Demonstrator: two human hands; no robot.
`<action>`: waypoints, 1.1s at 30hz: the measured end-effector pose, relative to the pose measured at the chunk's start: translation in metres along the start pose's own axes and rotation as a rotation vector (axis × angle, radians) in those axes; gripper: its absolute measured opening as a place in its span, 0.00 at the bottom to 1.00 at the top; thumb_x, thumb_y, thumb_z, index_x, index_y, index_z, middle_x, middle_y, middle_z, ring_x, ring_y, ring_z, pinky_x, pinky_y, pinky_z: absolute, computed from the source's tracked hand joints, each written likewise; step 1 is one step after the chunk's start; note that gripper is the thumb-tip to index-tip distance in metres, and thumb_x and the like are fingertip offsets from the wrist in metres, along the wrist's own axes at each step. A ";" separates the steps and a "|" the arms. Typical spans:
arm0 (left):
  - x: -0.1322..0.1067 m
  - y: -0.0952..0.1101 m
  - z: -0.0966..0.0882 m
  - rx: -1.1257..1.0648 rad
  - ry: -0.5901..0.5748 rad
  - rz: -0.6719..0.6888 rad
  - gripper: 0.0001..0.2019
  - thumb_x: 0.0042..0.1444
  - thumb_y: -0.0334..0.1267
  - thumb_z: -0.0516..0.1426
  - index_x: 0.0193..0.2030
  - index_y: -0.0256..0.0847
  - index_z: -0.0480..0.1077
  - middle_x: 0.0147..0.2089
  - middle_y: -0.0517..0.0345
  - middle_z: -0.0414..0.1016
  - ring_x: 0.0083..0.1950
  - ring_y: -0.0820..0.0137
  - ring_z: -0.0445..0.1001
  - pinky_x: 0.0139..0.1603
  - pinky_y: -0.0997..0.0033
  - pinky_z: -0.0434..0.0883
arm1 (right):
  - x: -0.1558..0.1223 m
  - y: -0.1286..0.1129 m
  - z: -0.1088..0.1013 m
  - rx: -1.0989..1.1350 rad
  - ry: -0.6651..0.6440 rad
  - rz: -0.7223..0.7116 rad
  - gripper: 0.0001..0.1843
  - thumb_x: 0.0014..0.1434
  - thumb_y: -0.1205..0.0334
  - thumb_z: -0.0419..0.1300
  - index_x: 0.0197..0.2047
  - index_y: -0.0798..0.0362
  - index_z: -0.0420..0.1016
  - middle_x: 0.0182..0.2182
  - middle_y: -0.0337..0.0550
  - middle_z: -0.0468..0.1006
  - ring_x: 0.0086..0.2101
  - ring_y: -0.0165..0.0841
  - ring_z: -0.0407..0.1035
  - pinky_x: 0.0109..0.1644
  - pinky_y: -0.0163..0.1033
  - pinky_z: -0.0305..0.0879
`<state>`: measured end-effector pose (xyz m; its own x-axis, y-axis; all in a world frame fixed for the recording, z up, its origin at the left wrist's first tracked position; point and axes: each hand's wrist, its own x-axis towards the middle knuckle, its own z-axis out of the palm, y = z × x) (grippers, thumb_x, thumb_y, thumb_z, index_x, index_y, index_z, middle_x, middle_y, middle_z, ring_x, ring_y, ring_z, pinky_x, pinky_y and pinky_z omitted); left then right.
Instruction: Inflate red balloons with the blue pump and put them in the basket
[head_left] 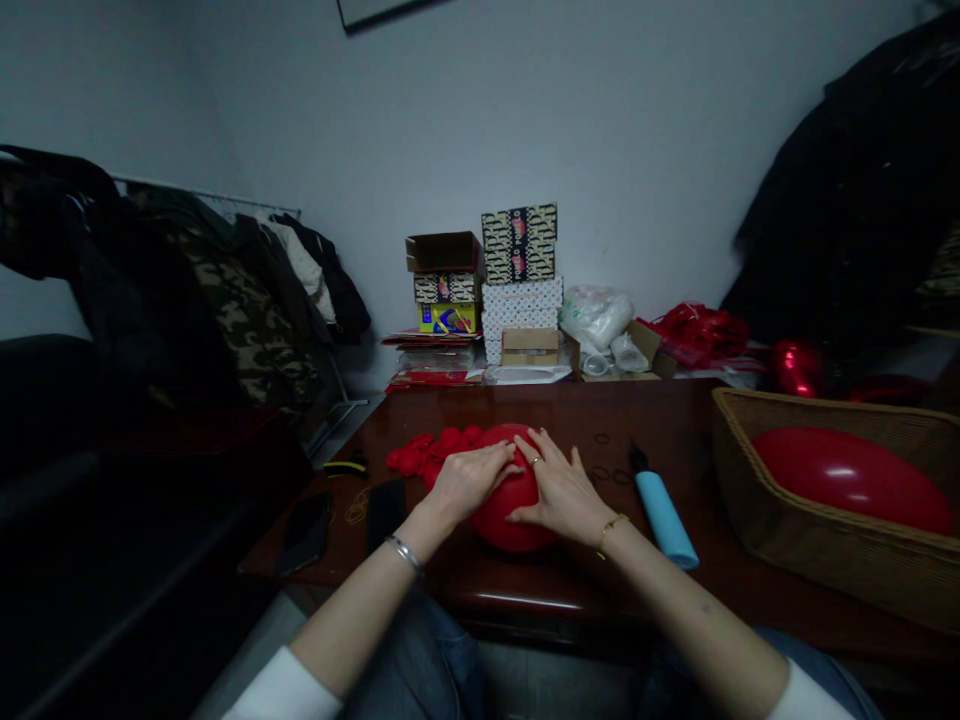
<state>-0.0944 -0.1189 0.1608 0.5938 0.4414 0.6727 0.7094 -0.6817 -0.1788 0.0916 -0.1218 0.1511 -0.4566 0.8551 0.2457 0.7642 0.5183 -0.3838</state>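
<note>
The one head-worn camera looks forward and down from above the lap (pixel 420 650) at the bottom edge. It takes in the worktop (pixel 600 405) across the lower middle, with the hands (pixel 559 495) near, just below centre, and the wall (pixel 300 80) farther off across the top.

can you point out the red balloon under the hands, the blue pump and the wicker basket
Red balloon (pixel 501 516): head view, lower part of its round side
Blue pump (pixel 666 518): head view, middle of its barrel
Wicker basket (pixel 840 556): head view, its front wall
</note>
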 end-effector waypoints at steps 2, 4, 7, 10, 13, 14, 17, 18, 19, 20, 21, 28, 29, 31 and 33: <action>0.001 0.002 0.000 -0.004 -0.010 -0.014 0.12 0.61 0.39 0.51 0.48 0.36 0.66 0.44 0.50 0.77 0.44 0.70 0.76 0.43 0.73 0.73 | -0.001 -0.002 0.002 0.004 0.003 0.004 0.62 0.37 0.35 0.63 0.67 0.49 0.38 0.67 0.52 0.38 0.64 0.46 0.27 0.61 0.67 0.29; 0.001 0.004 0.001 -0.014 -0.023 -0.027 0.12 0.61 0.39 0.51 0.49 0.37 0.66 0.44 0.52 0.77 0.43 0.71 0.77 0.42 0.74 0.73 | -0.001 -0.004 0.006 0.006 0.021 0.011 0.60 0.39 0.32 0.59 0.67 0.51 0.38 0.67 0.52 0.38 0.64 0.45 0.28 0.61 0.66 0.29; 0.001 0.005 0.000 -0.017 -0.037 -0.036 0.11 0.61 0.39 0.51 0.48 0.38 0.66 0.43 0.52 0.77 0.42 0.70 0.77 0.42 0.74 0.73 | -0.001 -0.005 0.012 0.005 0.066 0.037 0.55 0.44 0.32 0.55 0.67 0.52 0.40 0.67 0.51 0.38 0.64 0.44 0.30 0.62 0.65 0.30; 0.000 0.004 -0.001 -0.007 -0.040 -0.018 0.11 0.61 0.39 0.50 0.47 0.37 0.66 0.42 0.51 0.77 0.43 0.70 0.77 0.42 0.74 0.73 | 0.000 -0.005 0.014 0.011 0.064 0.047 0.54 0.44 0.35 0.58 0.67 0.50 0.41 0.66 0.51 0.40 0.64 0.45 0.31 0.62 0.64 0.32; -0.002 0.002 -0.003 -0.017 -0.025 0.020 0.11 0.61 0.38 0.50 0.47 0.37 0.66 0.44 0.50 0.77 0.44 0.70 0.76 0.44 0.74 0.73 | 0.000 -0.003 0.010 0.017 0.040 0.030 0.55 0.42 0.38 0.61 0.67 0.48 0.40 0.66 0.51 0.41 0.64 0.45 0.31 0.62 0.64 0.32; -0.002 0.001 -0.003 -0.022 -0.019 0.029 0.11 0.61 0.38 0.50 0.47 0.36 0.66 0.44 0.50 0.77 0.44 0.70 0.76 0.44 0.74 0.73 | 0.000 -0.002 0.009 0.018 0.039 0.022 0.56 0.42 0.39 0.62 0.67 0.48 0.40 0.66 0.50 0.41 0.64 0.44 0.31 0.61 0.64 0.31; -0.002 0.000 -0.004 -0.036 -0.019 0.029 0.10 0.61 0.38 0.51 0.45 0.37 0.66 0.42 0.51 0.77 0.42 0.71 0.77 0.42 0.75 0.73 | 0.001 0.002 0.007 0.033 0.036 0.001 0.59 0.40 0.41 0.64 0.67 0.50 0.37 0.66 0.50 0.43 0.64 0.43 0.30 0.61 0.65 0.30; -0.002 0.000 -0.004 -0.042 -0.025 0.023 0.09 0.61 0.38 0.51 0.45 0.37 0.67 0.42 0.51 0.78 0.41 0.71 0.77 0.42 0.75 0.73 | 0.001 0.003 0.007 0.041 0.034 -0.003 0.59 0.40 0.42 0.64 0.67 0.50 0.36 0.66 0.50 0.43 0.64 0.43 0.30 0.61 0.65 0.30; -0.003 0.001 -0.003 -0.050 -0.029 0.017 0.09 0.61 0.37 0.51 0.45 0.37 0.67 0.42 0.52 0.78 0.41 0.71 0.77 0.42 0.75 0.73 | 0.001 0.003 0.006 0.048 0.030 -0.006 0.60 0.40 0.43 0.65 0.67 0.51 0.36 0.66 0.50 0.43 0.64 0.43 0.30 0.61 0.66 0.30; -0.003 0.001 -0.003 -0.059 -0.034 0.010 0.09 0.61 0.37 0.51 0.45 0.38 0.67 0.41 0.52 0.78 0.41 0.71 0.77 0.42 0.74 0.73 | 0.001 0.003 0.006 0.053 0.024 -0.007 0.59 0.40 0.43 0.65 0.67 0.51 0.36 0.66 0.50 0.43 0.64 0.44 0.30 0.61 0.66 0.30; -0.003 0.002 -0.002 -0.069 -0.040 0.006 0.09 0.61 0.37 0.51 0.46 0.38 0.67 0.41 0.53 0.78 0.41 0.71 0.77 0.42 0.74 0.73 | 0.001 0.003 0.006 0.055 0.017 -0.008 0.59 0.40 0.44 0.65 0.67 0.51 0.37 0.66 0.50 0.43 0.64 0.44 0.30 0.61 0.66 0.30; -0.003 0.005 0.001 -0.111 -0.041 -0.010 0.09 0.61 0.33 0.50 0.46 0.39 0.66 0.40 0.55 0.78 0.40 0.72 0.77 0.41 0.75 0.73 | -0.001 -0.002 0.000 0.057 -0.024 0.002 0.55 0.41 0.49 0.65 0.66 0.50 0.40 0.66 0.50 0.42 0.64 0.45 0.29 0.60 0.67 0.30; -0.003 0.005 0.001 -0.114 -0.040 -0.011 0.09 0.61 0.33 0.50 0.47 0.39 0.66 0.40 0.55 0.78 0.40 0.72 0.77 0.41 0.75 0.73 | -0.001 -0.002 -0.001 0.058 -0.030 0.004 0.55 0.41 0.49 0.65 0.66 0.50 0.40 0.66 0.49 0.41 0.64 0.44 0.28 0.61 0.67 0.30; -0.004 0.005 0.000 -0.120 -0.040 -0.030 0.10 0.60 0.34 0.50 0.47 0.40 0.66 0.40 0.55 0.78 0.40 0.72 0.77 0.40 0.75 0.72 | -0.002 -0.003 -0.001 0.061 -0.039 0.005 0.55 0.42 0.49 0.64 0.67 0.51 0.39 0.67 0.50 0.39 0.64 0.44 0.27 0.61 0.67 0.30; -0.005 0.006 0.000 -0.125 -0.048 -0.067 0.10 0.60 0.35 0.51 0.48 0.40 0.66 0.39 0.55 0.78 0.38 0.71 0.77 0.37 0.76 0.72 | -0.002 -0.004 -0.001 0.065 -0.040 0.004 0.55 0.43 0.50 0.64 0.67 0.51 0.38 0.67 0.50 0.38 0.64 0.44 0.26 0.60 0.67 0.31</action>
<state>-0.0931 -0.1247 0.1566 0.5663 0.5140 0.6444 0.6972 -0.7156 -0.0419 0.0900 -0.1254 0.1530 -0.4721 0.8565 0.2087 0.7354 0.5132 -0.4425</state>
